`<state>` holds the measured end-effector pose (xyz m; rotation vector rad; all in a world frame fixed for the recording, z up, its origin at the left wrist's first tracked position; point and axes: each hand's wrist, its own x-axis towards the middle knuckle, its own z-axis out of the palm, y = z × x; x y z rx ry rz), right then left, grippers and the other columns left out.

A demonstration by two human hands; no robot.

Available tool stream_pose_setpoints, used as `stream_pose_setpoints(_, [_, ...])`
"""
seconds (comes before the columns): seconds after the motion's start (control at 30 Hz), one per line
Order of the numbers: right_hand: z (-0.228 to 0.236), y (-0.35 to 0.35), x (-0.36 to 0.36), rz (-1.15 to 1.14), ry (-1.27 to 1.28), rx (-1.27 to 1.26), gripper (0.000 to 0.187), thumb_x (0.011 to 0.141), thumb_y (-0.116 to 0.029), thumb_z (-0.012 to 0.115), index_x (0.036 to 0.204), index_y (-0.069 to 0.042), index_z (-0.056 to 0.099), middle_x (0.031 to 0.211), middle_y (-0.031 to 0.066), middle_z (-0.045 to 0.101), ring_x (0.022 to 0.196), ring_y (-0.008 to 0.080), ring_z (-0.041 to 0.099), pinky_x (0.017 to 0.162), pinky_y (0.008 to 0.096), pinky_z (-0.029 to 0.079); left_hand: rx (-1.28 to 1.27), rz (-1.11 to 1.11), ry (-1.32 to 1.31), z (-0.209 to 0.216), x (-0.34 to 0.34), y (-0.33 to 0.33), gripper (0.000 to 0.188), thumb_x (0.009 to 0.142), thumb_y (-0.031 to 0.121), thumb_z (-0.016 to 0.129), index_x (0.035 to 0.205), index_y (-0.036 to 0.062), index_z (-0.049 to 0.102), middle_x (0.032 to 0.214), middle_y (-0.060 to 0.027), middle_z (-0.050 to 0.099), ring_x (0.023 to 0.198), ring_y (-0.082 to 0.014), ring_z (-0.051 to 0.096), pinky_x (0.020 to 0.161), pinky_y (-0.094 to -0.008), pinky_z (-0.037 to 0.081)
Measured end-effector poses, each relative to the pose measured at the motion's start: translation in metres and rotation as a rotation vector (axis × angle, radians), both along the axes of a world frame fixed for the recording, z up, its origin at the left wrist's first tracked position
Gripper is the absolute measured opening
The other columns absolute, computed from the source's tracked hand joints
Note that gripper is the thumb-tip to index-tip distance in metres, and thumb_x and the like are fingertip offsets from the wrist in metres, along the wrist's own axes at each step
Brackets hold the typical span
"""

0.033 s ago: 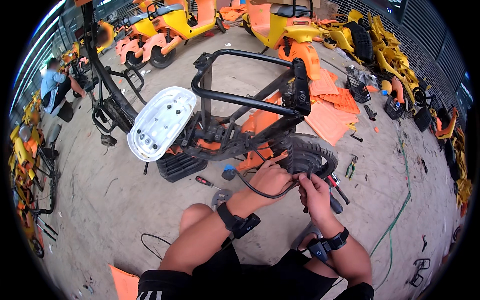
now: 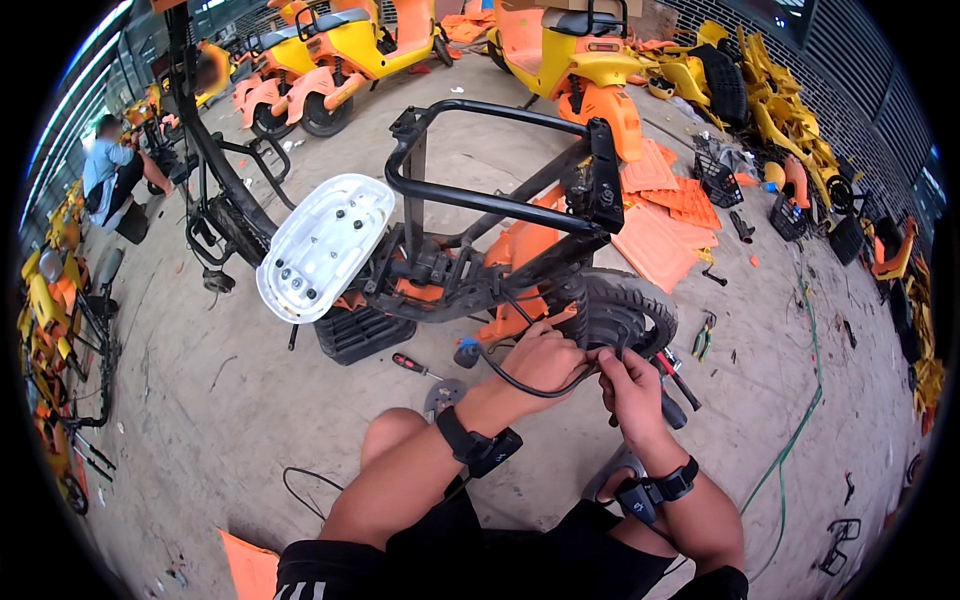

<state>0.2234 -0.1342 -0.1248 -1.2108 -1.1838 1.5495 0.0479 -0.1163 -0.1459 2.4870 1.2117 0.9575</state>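
A black cable (image 2: pixel 528 390) loops across the back of my left wrist and runs into my fingers beside the rear wheel (image 2: pixel 655 305). My left hand (image 2: pixel 545 360) is closed on the cable, its fingertips partly hidden behind the knuckles. Thumb and fingers of my right hand (image 2: pixel 630 385) pinch the same cable close by, almost touching the left. At the cable's loose end hangs a blue-and-black connector (image 2: pixel 466 352), left of my left hand. Above my hands stands a stripped scooter frame (image 2: pixel 480 205) of black tubing, with a white oval tray (image 2: pixel 325 250) holding several small screws on it.
A screwdriver (image 2: pixel 412 365) and a grey disc (image 2: pixel 445 397) lie to the left of my hands. Pliers (image 2: pixel 704 335) and a red-and-black handled tool (image 2: pixel 680 380) lie to the right. Orange panels (image 2: pixel 655 245), a green hose (image 2: pixel 800 420) and parked scooters (image 2: pixel 370 45) are farther out. A seated person (image 2: pixel 105 175) is at far left.
The blue-and-black connector has swung slightly right and down. Both hands keep their hold on the cable in the same place.
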Motion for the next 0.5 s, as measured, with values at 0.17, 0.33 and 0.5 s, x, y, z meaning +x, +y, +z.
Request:
stream_pose_setpoints(0.17, [0.000, 0.004, -0.004, -0.021, -0.106, 0.129, 0.021, 0.097, -0.018, 0.059, 0.102, 0.000, 0.068, 0.071, -0.0056, 0.056, 0.063, 0.0019, 0.042, 0.056, 0.0198, 0.034, -0.064, 0.001, 0.082, 0.003, 0.002, 0.001, 0.015, 0.083, 0.015, 0.062, 0.077, 0.0027, 0.069, 0.073, -0.0118, 0.065, 0.080, -0.0289, 0.062, 0.092, -0.0402, 0.043])
stream_pose_setpoints(0.33, [-0.013, 0.008, -0.001, -0.002, -0.238, 0.312, 0.021, 0.095, -0.018, 0.062, 0.099, 0.002, 0.067, 0.068, -0.0057, 0.049, 0.063, 0.0019, 0.038, 0.054, 0.0214, 0.032, -0.079, -0.041, 0.083, 0.002, 0.002, 0.002, 0.013, 0.081, 0.014, 0.063, 0.079, 0.0025, 0.068, 0.070, -0.0131, 0.064, 0.077, -0.0308, 0.062, 0.093, -0.0415, 0.042])
stream_pose_setpoints(0.5, [-0.002, 0.000, -0.010, 0.139, -0.346, 0.385, 0.018, 0.093, -0.012, 0.064, 0.102, 0.004, 0.064, 0.078, -0.0023, 0.059, 0.070, 0.0025, 0.045, 0.060, 0.0202, 0.038, -0.086, 0.028, 0.133, -0.016, -0.009, -0.002, 0.015, 0.080, 0.015, 0.063, 0.088, 0.0043, 0.070, 0.069, -0.0115, 0.063, 0.075, -0.0301, 0.061, 0.090, -0.0423, 0.041])
